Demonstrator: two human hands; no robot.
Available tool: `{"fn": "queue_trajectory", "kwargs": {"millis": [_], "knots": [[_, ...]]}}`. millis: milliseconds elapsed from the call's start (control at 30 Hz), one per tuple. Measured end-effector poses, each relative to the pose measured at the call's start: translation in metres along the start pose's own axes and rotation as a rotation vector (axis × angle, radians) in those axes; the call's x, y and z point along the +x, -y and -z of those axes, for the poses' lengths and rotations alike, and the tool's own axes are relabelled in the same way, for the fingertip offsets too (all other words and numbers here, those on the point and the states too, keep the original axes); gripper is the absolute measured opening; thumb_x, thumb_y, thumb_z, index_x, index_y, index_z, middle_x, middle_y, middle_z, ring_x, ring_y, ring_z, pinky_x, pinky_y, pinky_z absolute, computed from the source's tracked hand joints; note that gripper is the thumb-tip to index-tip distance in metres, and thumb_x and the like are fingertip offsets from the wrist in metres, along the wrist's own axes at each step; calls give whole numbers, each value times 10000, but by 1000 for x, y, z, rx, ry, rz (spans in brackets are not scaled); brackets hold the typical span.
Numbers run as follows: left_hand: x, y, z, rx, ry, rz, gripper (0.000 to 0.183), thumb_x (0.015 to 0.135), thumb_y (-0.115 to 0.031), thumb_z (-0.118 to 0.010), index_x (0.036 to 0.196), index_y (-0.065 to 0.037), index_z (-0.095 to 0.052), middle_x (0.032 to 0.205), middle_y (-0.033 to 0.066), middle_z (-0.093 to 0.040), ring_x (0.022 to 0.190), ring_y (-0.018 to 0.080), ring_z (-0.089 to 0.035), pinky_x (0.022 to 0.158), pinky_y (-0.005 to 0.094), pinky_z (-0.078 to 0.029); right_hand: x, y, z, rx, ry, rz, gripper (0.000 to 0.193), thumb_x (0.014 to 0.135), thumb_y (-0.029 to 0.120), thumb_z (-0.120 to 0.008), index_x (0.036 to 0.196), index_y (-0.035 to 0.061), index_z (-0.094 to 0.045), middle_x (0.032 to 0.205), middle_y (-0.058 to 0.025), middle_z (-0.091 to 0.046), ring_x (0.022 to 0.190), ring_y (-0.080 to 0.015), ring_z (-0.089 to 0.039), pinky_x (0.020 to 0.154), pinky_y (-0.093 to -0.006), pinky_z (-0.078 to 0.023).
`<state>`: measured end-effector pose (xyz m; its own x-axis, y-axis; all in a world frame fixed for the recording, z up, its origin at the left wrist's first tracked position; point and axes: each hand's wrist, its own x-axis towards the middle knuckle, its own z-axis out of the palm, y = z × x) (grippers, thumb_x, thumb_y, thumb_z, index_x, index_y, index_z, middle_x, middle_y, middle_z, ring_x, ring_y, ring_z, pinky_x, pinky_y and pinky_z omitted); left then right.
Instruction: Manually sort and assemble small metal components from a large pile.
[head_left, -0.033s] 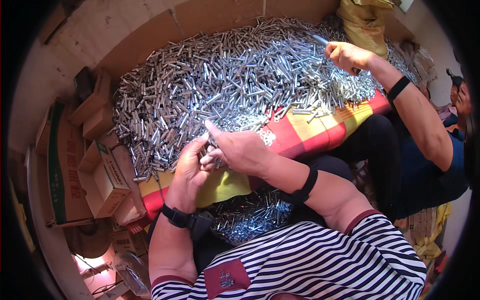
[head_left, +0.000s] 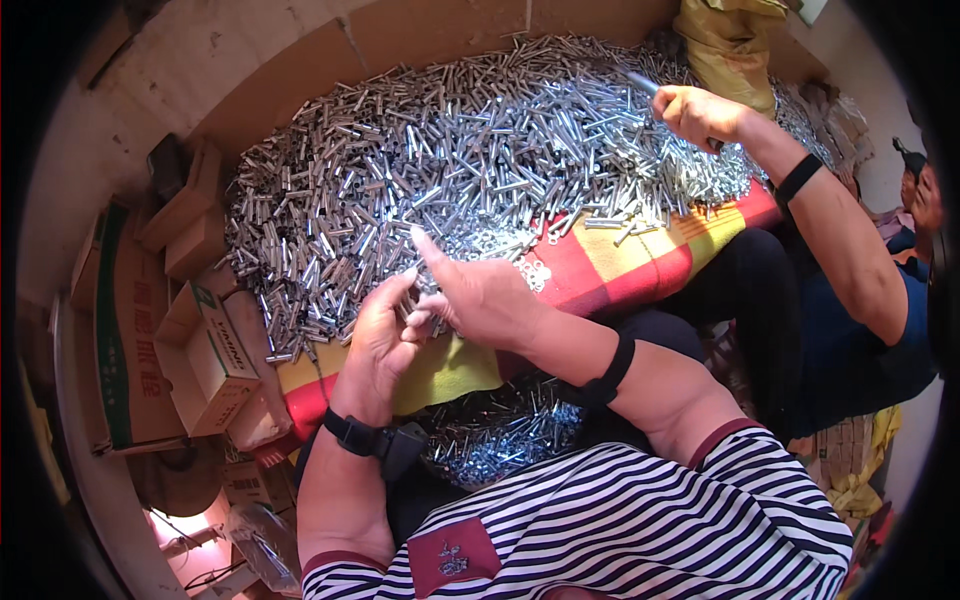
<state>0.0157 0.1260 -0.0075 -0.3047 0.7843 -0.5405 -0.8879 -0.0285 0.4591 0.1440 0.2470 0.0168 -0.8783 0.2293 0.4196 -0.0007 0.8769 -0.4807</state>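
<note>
My left hand [head_left: 382, 325] and my right hand [head_left: 487, 298] meet at the near edge of a large heap of metal sleeves [head_left: 400, 160]. The left fingers are curled together, closed. On the right hand one digit sticks up over the heap, while the others bend in against the left fingertips. Anything pinched between them is too small and hidden to make out. Pale ring washers [head_left: 534, 272] lie just beyond my right hand on a checked red and yellow cloth [head_left: 610, 255]. Below my wrists, a pile of bolts and small metal parts [head_left: 505, 435] shows near my lap.
At the right, a co-worker's hand [head_left: 695, 112] holds a slim grey-blue tool [head_left: 642, 82] over the heap. An open small carton [head_left: 205, 360] and a large cardboard box [head_left: 140, 340] stand on the left. A yellow sack [head_left: 730, 50] sits at the far right.
My right hand's raised digit and bent fingers have shifted slightly against the left hand. The co-worker's tool has turned a little.
</note>
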Motion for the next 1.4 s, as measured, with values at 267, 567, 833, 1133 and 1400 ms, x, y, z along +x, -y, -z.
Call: {"fn": "queue_trajectory", "kwargs": {"millis": [267,567,833,1133,1400], "knots": [[4,-35,-7,268,-100,-370,52,814,-54,-575,865,-47,-577,689,27,-549,511,101,-497,350,176,-307,12,-19,-17,-210,135,-17,98,758,118,-592,795,33,-560,808,-122,-579,706,-313,-615,611,-388,-500],[21,-9,-38,1742,-483,-750,170,711,-145,-730,830,-49,-658,760,176,-651,718,359,-636,660,406,-496,10,-26,5,-128,25,-111,165,810,188,-606,777,31,-570,743,-160,-593,715,-337,-621,633,-432,-498],[33,0,-29,1671,-492,-774,172,713,-132,-749,834,-28,-682,677,128,-646,576,212,-612,564,329,-472,0,-58,23,-130,-32,-153,134,774,164,-656,816,44,-611,788,-139,-583,758,-331,-606,658,-414,-489],[21,-13,-21,231,-57,-122,97,873,-137,-626,895,-65,-564,647,-25,-469,419,26,-321,336,164,-202,3,-52,23,-331,86,-180,61,796,60,-548,853,38,-555,798,-118,-615,762,-299,-636,648,-381,-506],[17,-10,-20,159,-97,-159,129,917,-193,-583,902,-79,-526,669,-5,-498,447,30,-339,344,158,-215,-2,-17,16,578,-389,-146,105,824,56,-640,905,18,-584,672,-70,-570,577,-170,-591,544,-282,-462]]}}
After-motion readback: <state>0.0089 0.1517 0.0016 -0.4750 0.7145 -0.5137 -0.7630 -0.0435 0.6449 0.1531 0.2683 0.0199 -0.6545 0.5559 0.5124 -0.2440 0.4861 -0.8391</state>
